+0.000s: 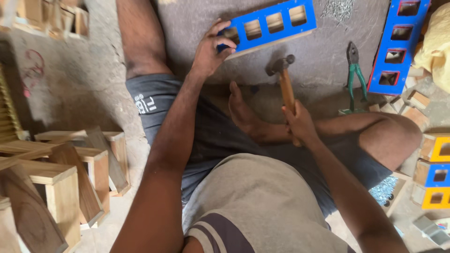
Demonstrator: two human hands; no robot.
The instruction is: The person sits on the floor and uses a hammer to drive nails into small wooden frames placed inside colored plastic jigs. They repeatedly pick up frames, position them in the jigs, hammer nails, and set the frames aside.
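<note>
blue is the colour of the long wooden frame (267, 26) that is lying on the concrete floor (93, 79) ahead of the seated person, a flat strip with a row of square openings. its long axis is running from near the left hand up and away toward the far right, slightly tilted. the left hand (211, 51) is resting on the frame's near left end, its fingers (224, 44) curling over that end and clamping on it. the right hand (300, 122) is sitting lower, above the crossed legs, with its fingers closing tight around the wooden handle of a hammer (285, 79). the hammer's metal head is pointing up toward the frame and is hovering just short of its near long edge, not touching it. so the frame is lying straight beyond the hammer head, and the left hand is the nearer one, already on it. green-handled pliers (354, 70) are lying to the right, a heap of small nails (338, 8) beyond the frame, a second blue frame (396, 47) by the right edge, and plain wooden boxes (61, 178) at the left.
</note>
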